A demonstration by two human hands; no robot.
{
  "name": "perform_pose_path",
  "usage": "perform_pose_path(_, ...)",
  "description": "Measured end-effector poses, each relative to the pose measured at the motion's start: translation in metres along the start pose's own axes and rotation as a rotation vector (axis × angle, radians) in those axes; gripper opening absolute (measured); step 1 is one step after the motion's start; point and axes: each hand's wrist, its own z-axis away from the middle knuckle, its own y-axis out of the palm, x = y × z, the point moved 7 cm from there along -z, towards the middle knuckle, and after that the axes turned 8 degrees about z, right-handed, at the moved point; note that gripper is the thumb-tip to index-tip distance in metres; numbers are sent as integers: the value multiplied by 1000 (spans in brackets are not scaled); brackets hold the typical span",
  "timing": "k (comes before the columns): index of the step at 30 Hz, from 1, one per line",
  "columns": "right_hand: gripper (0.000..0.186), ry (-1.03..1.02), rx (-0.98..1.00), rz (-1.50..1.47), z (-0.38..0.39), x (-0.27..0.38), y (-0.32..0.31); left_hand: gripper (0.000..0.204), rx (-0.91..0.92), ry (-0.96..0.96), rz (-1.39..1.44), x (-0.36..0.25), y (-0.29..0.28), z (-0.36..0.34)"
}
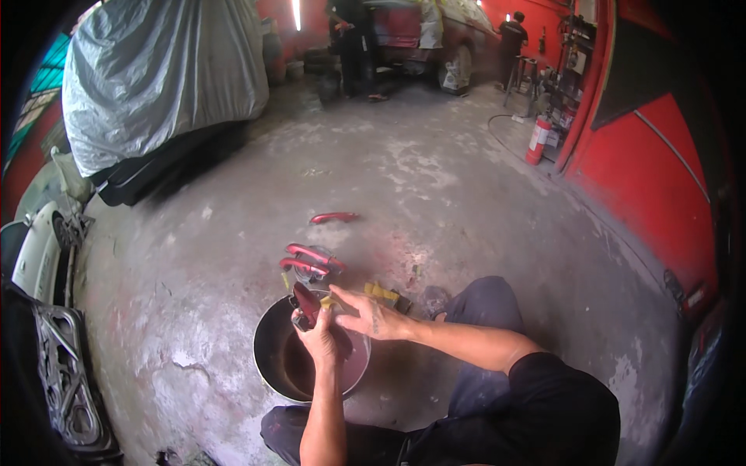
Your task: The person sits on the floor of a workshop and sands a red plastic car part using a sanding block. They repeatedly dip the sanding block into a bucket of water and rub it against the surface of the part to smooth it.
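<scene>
Over a round bucket [259, 353] of murky reddish liquid, my left hand [318, 342] is closed on a glossy dark red car part [305, 301], tilted upward. The kind of part cannot be made out, as my fingers cover its lower end. My right hand [369, 317] comes in from the right with its fingers bent around a small yellow piece [326, 301], perhaps sandpaper, against the part. Just beyond the bucket, red car door handles [309, 254] lie grouped on a round container. Another red door handle [334, 217] rests farther out on the floor.
Yellow pieces [381, 293] lie right of the bucket near my foot. A silver-covered vehicle [163, 78] stands far left, with car panels [74, 380] along the left edge. At the back are two people, a red vehicle [404, 27] and a fire extinguisher [538, 140].
</scene>
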Motion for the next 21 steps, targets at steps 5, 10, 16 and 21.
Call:
perform_pose_path(5, 71, 100, 210, -17, -8, -16, -3, 64, -65, 23, -54, 0, -8, 2)
perform_pose_path(10, 68, -12, 277, -137, -5, -12, -16, 68, 121, -103, 54, -9, 10, 3)
perform_pose_path(16, 69, 56, 430, -62, 0, -33, -14, 54, 230, -265, -52, 8, -3, -2)
perform_pose_path(21, 66, -139, 369, 149, 9, -10, 3, 40, 102, -321, 128, 17, -17, -3)
